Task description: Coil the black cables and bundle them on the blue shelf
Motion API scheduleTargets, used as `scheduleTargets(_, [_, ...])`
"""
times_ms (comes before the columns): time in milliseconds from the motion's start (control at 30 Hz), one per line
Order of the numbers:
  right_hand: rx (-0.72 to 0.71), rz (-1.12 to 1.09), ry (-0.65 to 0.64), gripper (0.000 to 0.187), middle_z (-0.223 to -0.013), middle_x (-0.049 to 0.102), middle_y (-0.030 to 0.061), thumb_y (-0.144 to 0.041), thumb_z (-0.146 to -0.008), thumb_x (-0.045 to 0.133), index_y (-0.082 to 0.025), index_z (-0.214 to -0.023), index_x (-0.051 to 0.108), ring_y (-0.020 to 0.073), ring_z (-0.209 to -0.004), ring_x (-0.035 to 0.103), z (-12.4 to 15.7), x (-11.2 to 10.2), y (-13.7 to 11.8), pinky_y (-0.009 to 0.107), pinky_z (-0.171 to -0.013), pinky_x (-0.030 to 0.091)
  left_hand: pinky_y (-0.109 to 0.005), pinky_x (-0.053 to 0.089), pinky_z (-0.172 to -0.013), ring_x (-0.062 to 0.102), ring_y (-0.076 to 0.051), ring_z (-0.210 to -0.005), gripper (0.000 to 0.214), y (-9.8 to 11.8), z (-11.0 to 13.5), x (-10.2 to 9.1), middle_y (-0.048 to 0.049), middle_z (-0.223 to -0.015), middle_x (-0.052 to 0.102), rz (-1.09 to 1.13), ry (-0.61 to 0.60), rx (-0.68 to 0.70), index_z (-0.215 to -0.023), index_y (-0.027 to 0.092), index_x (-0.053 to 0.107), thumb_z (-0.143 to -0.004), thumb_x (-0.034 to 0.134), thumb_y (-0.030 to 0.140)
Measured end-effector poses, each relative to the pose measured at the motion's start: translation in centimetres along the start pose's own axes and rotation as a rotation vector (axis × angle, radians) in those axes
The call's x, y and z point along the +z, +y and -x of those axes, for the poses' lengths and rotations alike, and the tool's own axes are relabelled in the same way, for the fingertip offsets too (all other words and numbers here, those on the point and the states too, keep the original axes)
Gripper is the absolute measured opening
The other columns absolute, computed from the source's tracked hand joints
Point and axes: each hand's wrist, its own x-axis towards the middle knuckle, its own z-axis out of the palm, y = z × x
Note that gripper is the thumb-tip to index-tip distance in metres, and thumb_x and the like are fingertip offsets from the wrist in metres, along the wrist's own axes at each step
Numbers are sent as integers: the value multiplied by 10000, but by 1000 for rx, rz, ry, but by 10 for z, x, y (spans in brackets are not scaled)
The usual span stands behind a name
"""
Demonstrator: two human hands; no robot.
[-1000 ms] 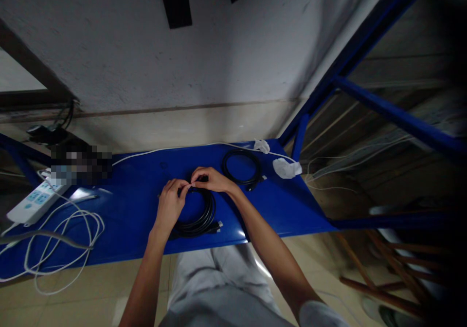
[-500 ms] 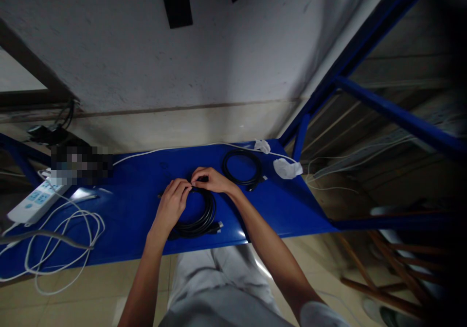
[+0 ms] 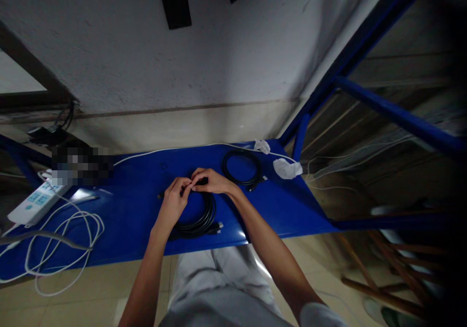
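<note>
Near the left edge of the blue worktop (image 3: 127, 220), a white power strip (image 3: 36, 200) lies slantwise, and a loose white cable (image 3: 98, 229) sprawls in loops, some hanging past the front edge. Further right, the left hand (image 3: 175, 198) covers the left arc of a black cable coil (image 3: 209, 215), which lies between the worktop's front and back edges, its lower arc close to the front. The thumb and fingertips are drawn into a narrow pinch over the far arc, meeting those of the right hand (image 3: 211, 181), equally narrowed; what sits between them is too small to tell.

The bundle looks moderately light, springy and smooth-jacketed, so loose turns would likely slip and spread; gathering all strands across the right arc seems the surest hold, sparing the rigid plug end (image 3: 218, 227) near the front edge, probably its most fragile part.

Beyond, a second coil (image 3: 224, 166) rests towards the back edge, then two white crumpled pieces (image 3: 287, 168) by the back right corner.

No brand or wording can be read: the strip's pale blue panels and the plugs are too small.
</note>
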Motion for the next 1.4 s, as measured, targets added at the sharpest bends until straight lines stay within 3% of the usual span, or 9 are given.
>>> scheduleTargets(233, [-29,-13,32,162,-1035,740,64,-358,-966,828,-198,-967,854,188,-956,699,-1,2,3,328,-919,543,-359,565,-892,727,-221,-964,128,0,3,-2,-52,-1073,728,-64,0,54,-1143,245,717,-1123,590,246])
scheduleTargets(500, [-41,-4,59,188,-1053,761,76,-384,-963,835,-198,-982,858,193,-963,718,-1,5,-1,338,-934,558,-460,534,-1000,673,-293,-1082,199,-5,9,-7,-98,-1132,723,-289,-29,116,-1179,223,694,-1153,498,245])
scheduleTargets(633, [-19,55,131,237,-1012,765,71,-408,-924,880,-182,-974,833,195,-941,723,-2,6,-4,328,-899,570,-463,525,-950,644,-305,-1036,212,-6,10,-6,-102,-1089,704,-346,-43,116,-1131,221,685,-1152,475,242])
scheduleTargets(767, [-27,253,259,190,-1078,762,89,-360,-957,848,-182,-1021,824,205,-976,734,6,-2,-11,350,-936,594,-479,522,-975,635,-303,-1028,206,-9,10,-9,-102,-1104,692,-360,-69,105,-1097,221,692,-1146,499,270])
scheduleTargets(900, [19,558,359,226,-1249,771,146,-324,-1033,745,-180,-1195,810,275,-1169,744,41,-25,-25,449,-1090,584,-514,508,-1108,663,-302,-1144,220,-21,2,-21,-105,-1211,701,-300,-63,103,-1186,237,732,-1131,573,380])
scheduleTargets(1033, [133,846,381,419,-1474,713,177,-353,-1048,714,-182,-1430,734,358,-1396,667,103,-52,-36,574,-1224,502,-540,481,-1203,640,-313,-1328,359,-49,-15,-41,-116,-1415,697,-266,-39,86,-1393,261,722,-1146,513,416])
scheduleTargets(1200, [253,937,348,621,-1597,633,184,-475,-1030,742,-182,-1568,641,382,-1474,615,167,-63,-34,587,-1253,495,-677,402,-1252,394,-408,-1621,554,-99,-38,-54,-123,-1759,454,-438,-136,53,-1662,291,530,-1138,483,466])
scheduleTargets(1300, [239,918,346,521,-1541,676,164,-455,-1053,716,-213,-1514,688,358,-1429,644,180,-62,-25,569,-1237,508,-686,386,-1277,335,-396,-1670,582,-125,-46,-52,-136,-1784,406,-433,-223,53,-1679,237,509,-1155,396,463])
scheduleTargets(1400, [201,901,364,370,-1403,731,149,-426,-1078,686,-227,-1382,759,335,-1325,685,175,-60,-16,554,-1182,526,-632,407,-1303,456,-350,-1612,582,-138,-48,-47,-159,-1697,534,-318,-206,108,-1568,180,633,-1154,369,492])
